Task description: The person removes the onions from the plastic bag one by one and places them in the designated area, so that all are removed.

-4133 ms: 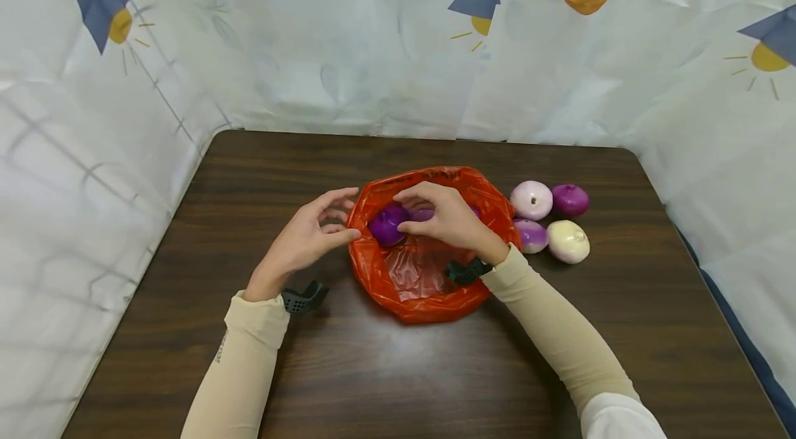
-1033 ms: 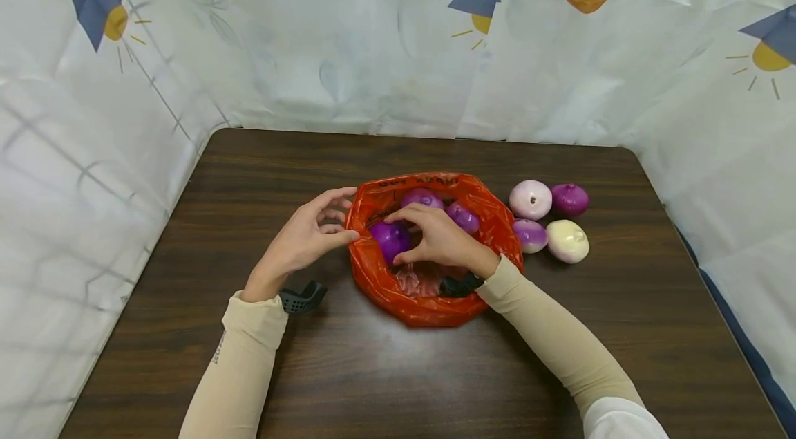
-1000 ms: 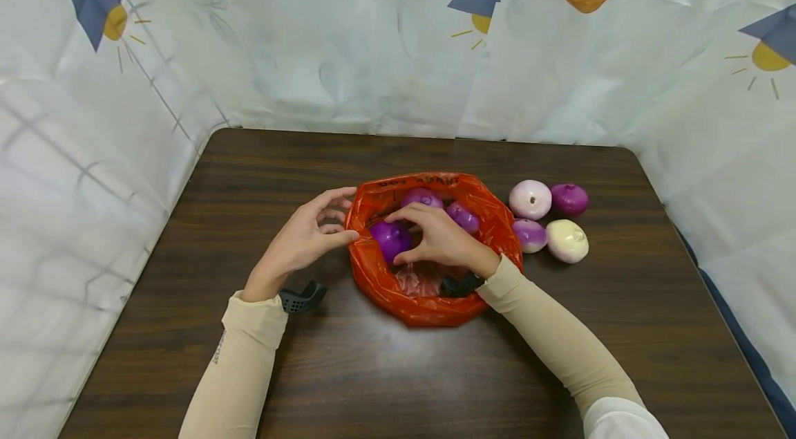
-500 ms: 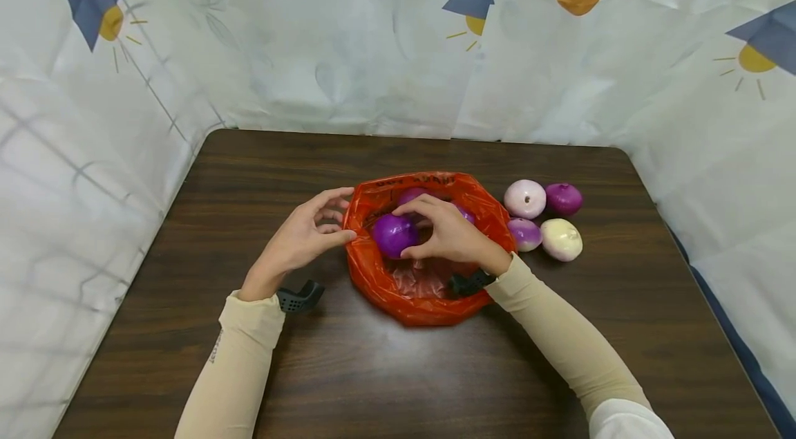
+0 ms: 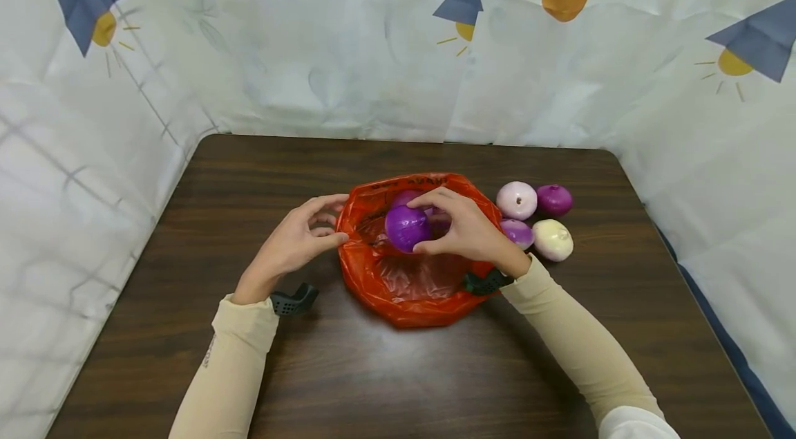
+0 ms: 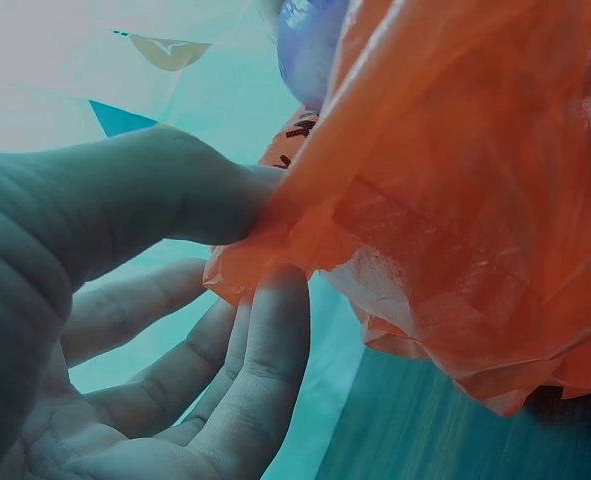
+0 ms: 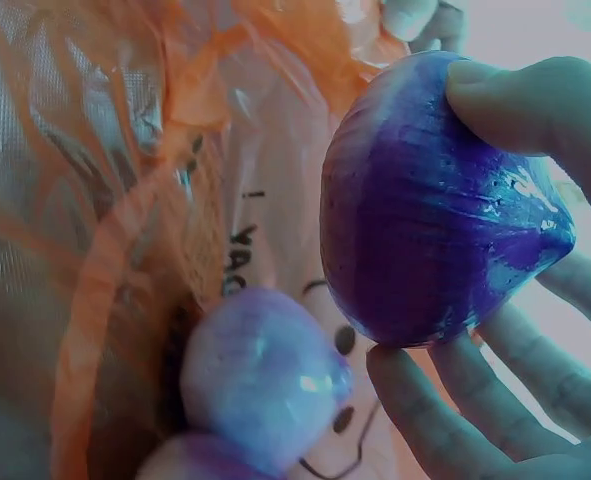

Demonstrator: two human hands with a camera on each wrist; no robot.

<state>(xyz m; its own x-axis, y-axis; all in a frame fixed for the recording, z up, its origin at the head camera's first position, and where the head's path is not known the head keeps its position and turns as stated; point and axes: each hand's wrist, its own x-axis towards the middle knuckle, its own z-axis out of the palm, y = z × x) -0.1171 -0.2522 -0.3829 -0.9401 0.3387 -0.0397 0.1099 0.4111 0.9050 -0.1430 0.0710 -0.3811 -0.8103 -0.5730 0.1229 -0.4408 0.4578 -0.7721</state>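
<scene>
My left hand [image 5: 289, 245] pinches the left rim of a red-orange plastic bag [image 5: 398, 313], thumb and fingertips on the film [image 6: 305, 230] in the left wrist view. The bag's mouth is spread wide on the table. Over that mouth, my right hand [image 5: 472, 231] grips a shiny purple onion [image 5: 405, 229] between thumb and fingertips. The right wrist view shows this held onion [image 7: 405, 210] from the side, its pointed end toward the palm. Below it, paler purple onions [image 7: 260, 375] lie inside the bag, partly hidden by the hand in the head view.
To the bag's right, several onions sit grouped on the dark wooden table [image 5: 398, 384]: a pale one [image 5: 517, 200], a purple one [image 5: 555, 200], a purple-and-white one [image 5: 517, 234] and a cream one [image 5: 553, 240]. A printed white cloth [image 5: 311, 45] hangs behind the table.
The right hand has closed round the purple onion low in the bag and raised it, shifting slightly right. The left hand keeps its hold on the rim. The head view has turned slightly.
</scene>
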